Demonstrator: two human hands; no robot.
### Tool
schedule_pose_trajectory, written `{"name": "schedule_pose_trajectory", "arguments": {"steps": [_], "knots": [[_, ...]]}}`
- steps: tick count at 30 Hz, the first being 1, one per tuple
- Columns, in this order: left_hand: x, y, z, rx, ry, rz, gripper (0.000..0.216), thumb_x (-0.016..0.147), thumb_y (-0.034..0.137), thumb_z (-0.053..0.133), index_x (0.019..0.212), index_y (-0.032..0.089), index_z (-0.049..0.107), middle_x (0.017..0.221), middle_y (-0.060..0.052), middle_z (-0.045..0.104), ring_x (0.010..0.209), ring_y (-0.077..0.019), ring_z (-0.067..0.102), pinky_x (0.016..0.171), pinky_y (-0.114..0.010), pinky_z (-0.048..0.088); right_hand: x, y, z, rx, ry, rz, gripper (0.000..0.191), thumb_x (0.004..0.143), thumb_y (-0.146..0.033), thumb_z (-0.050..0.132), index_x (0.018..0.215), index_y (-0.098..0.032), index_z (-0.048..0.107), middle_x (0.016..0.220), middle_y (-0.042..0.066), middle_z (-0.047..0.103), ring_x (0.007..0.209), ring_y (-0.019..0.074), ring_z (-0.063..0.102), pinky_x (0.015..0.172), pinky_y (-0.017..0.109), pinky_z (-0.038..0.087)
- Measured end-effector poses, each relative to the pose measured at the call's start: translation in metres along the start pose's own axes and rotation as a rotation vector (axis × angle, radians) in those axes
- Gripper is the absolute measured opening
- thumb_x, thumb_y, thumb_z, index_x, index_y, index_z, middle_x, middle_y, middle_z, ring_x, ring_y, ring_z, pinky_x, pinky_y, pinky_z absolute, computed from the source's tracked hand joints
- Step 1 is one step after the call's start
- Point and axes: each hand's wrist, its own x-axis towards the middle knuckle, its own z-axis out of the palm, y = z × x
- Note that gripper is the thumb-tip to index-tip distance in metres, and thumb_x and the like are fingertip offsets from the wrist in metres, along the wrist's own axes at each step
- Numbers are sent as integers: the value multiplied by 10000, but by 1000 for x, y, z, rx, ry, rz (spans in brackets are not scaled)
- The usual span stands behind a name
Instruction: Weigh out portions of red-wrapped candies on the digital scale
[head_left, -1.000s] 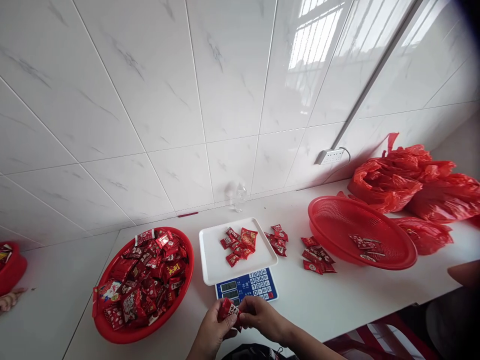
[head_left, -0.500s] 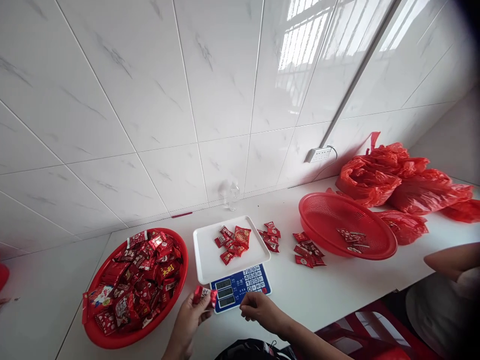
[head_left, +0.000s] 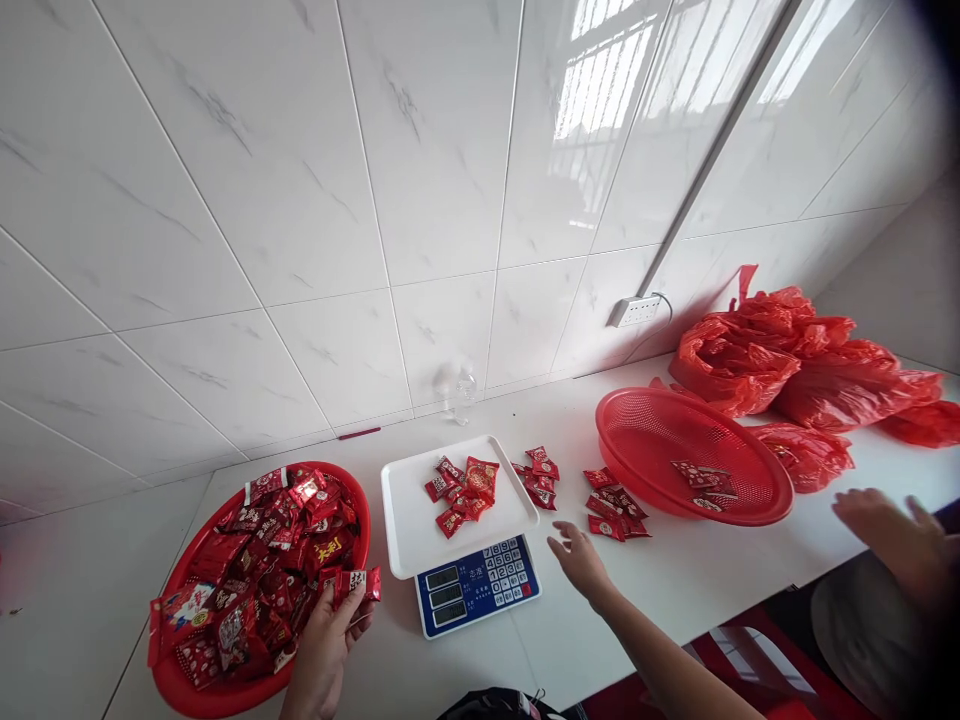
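Note:
My left hand (head_left: 334,625) is closed on a small red candy packet (head_left: 358,584), held over the right edge of the red basket (head_left: 365,535) full of similar packets. My right hand (head_left: 581,562) reaches over the table to the right of the scale, fingers apart with nothing in them. Near its fingertips lie a few red packets (head_left: 541,478) and, further right, another small cluster (head_left: 616,507). The digital scale (head_left: 478,585) has a white tray (head_left: 405,520) on top, where several red packets (head_left: 465,492) rest.
A second red basket (head_left: 645,430), tilted, holds a few packets at right. Red plastic bags (head_left: 847,380) are piled behind it. Another person's hand (head_left: 874,515) is at the far right. A clear plastic item (head_left: 457,390) stands by the tiled wall, below a power strip (head_left: 636,311).
My left hand has moved left with the packet, towards the full basket. My right hand has moved right, away from the scale, and opened. The other person's hand has come into view.

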Motion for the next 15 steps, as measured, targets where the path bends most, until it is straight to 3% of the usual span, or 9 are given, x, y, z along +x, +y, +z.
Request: {"name": "schedule_pose_trajectory", "arguments": {"steps": [3, 7, 12, 15], "knots": [[0, -4, 5, 29, -11, -13, 454, 488, 313, 799, 857, 165, 581, 702, -17, 663, 648, -137, 622, 613, -244, 497, 26, 6, -7, -218, 130, -32, 527, 785, -422, 425, 1269, -218, 385, 1339, 124, 360, 1259, 291, 327, 958, 446, 336], [0, -6, 10, 61, 16, -30, 475, 453, 340, 806, 840, 158, 600, 684, -17, 663, 634, -144, 622, 601, -248, 498, 53, 0, -7, -394, 127, -100, 633, 785, -540, 406, 1353, -296, 273, 1469, 71, 128, 1348, 327, 73, 991, 503, 268], [-3, -7, 18, 80, 64, -49, 527, 426, 374, 803, 864, 155, 608, 682, -27, 673, 630, -163, 631, 597, -262, 498, 83, -8, 3, -627, 75, -249, 563, 820, -524, 351, 1353, -361, 269, 1499, -5, 28, 1360, 277, -26, 1051, 511, 111], [-2, -12, 25, 77, 96, -39, 537, 438, 412, 789, 871, 150, 610, 678, -32, 672, 624, -166, 630, 596, -267, 495, 97, -7, 11, -758, 56, -353, 555, 838, -448, 349, 1369, -388, 202, 1504, -10, 12, 1357, 296, -39, 1023, 591, 23]]}}
